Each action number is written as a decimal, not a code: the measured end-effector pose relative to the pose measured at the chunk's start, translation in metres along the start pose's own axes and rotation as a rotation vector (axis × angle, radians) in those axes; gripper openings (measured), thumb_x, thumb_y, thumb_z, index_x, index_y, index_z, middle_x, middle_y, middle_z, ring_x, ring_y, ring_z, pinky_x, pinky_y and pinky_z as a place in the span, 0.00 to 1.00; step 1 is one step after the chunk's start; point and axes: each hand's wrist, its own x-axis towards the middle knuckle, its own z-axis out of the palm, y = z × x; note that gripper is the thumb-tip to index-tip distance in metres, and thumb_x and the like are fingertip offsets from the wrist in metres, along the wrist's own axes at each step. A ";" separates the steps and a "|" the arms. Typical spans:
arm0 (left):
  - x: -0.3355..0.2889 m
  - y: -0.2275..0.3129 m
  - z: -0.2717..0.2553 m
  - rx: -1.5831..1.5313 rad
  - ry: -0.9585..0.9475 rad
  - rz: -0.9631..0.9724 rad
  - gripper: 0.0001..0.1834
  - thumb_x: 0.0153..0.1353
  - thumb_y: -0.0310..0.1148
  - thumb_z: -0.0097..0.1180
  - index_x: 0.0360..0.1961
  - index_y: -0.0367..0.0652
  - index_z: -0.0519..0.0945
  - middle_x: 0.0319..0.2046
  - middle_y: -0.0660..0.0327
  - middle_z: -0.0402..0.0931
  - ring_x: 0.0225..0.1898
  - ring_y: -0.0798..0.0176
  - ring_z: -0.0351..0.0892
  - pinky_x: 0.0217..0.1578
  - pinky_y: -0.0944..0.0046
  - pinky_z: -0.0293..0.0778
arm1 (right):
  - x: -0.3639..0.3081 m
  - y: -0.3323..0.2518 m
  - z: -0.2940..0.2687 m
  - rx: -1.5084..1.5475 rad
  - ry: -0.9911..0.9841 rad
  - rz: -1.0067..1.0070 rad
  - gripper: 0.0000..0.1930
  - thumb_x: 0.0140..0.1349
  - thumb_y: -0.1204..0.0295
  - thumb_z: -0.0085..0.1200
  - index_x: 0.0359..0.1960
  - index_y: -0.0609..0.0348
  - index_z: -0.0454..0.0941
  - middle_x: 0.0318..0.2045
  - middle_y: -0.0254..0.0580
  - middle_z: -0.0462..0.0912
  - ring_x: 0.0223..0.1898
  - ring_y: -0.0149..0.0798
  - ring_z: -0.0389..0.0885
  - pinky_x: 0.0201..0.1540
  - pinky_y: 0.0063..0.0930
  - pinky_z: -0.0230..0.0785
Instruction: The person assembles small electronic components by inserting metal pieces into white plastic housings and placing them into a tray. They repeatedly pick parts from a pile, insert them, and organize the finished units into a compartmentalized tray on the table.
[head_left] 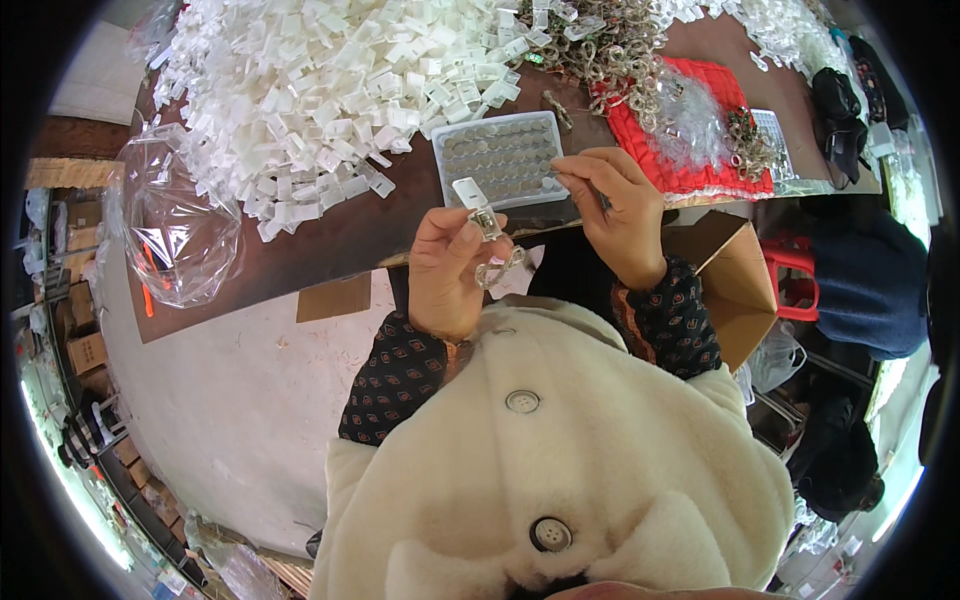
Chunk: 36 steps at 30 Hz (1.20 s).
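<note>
My left hand point(447, 270) is closed on a small clear-and-white battery case point(484, 222), held upright in front of the table edge. A white plastic flap point(467, 193) sticks up from its top, and a loop of clear thin wire point(500, 268) hangs below, beside my fingers. Beyond it lies a pale grey tray point(440, 160) with rows of round silver button cells point(500, 150). My right hand point(615, 205) pinches thumb and forefinger together at the tray's right edge. Whatever lies between those fingertips is too small to make out.
White plastic pieces point(310, 100) are heaped across the table's left and back. Clear wire coils point(610, 45) lie behind the tray, beside a red cloth point(625, 115). A clear plastic bag point(180, 230) sits at the left corner. A cardboard box point(735, 280) and red stool point(790, 270) stand right.
</note>
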 end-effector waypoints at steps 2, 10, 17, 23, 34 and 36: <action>0.000 0.001 -0.002 -0.028 0.008 -0.021 0.07 0.69 0.31 0.55 0.46 0.42 0.74 0.44 0.49 0.81 0.36 0.62 0.82 0.48 0.58 0.78 | -0.001 0.011 0.004 -0.079 -0.024 -0.105 0.12 0.55 0.83 0.63 0.41 0.59 0.85 0.34 0.42 0.81 0.35 0.42 0.80 0.38 0.30 0.74; 0.001 -0.001 -0.001 -0.068 -0.012 -0.001 0.07 0.68 0.27 0.56 0.46 0.42 0.75 0.44 0.47 0.81 0.37 0.57 0.83 0.45 0.56 0.79 | -0.001 0.019 0.014 -0.300 -0.122 -0.278 0.13 0.49 0.81 0.63 0.38 0.55 0.83 0.34 0.38 0.81 0.36 0.44 0.78 0.39 0.36 0.72; 0.002 0.000 -0.001 -0.111 -0.005 -0.017 0.07 0.67 0.25 0.56 0.45 0.42 0.75 0.44 0.46 0.81 0.38 0.54 0.83 0.43 0.57 0.80 | 0.003 0.010 0.011 -0.317 -0.170 -0.285 0.11 0.51 0.80 0.63 0.37 0.57 0.81 0.33 0.37 0.81 0.36 0.44 0.79 0.40 0.36 0.71; 0.000 -0.001 0.003 -0.083 0.017 -0.008 0.07 0.67 0.23 0.55 0.45 0.42 0.75 0.43 0.51 0.81 0.40 0.56 0.83 0.43 0.57 0.81 | -0.001 -0.019 0.014 0.025 -0.048 -0.218 0.09 0.53 0.81 0.62 0.36 0.59 0.81 0.33 0.41 0.83 0.35 0.47 0.81 0.37 0.37 0.75; -0.008 0.003 -0.002 -0.118 -0.040 -0.034 0.07 0.68 0.23 0.54 0.46 0.41 0.76 0.40 0.54 0.81 0.35 0.59 0.84 0.39 0.59 0.82 | 0.002 -0.046 0.014 0.061 -0.198 -0.247 0.08 0.55 0.82 0.59 0.36 0.60 0.80 0.34 0.45 0.83 0.34 0.50 0.82 0.36 0.36 0.75; -0.008 0.003 -0.004 -0.113 -0.039 -0.057 0.07 0.68 0.24 0.54 0.46 0.41 0.76 0.40 0.54 0.82 0.34 0.59 0.84 0.38 0.60 0.82 | 0.004 -0.047 0.011 0.054 -0.274 -0.225 0.07 0.55 0.82 0.60 0.36 0.60 0.80 0.34 0.45 0.83 0.33 0.50 0.81 0.37 0.38 0.75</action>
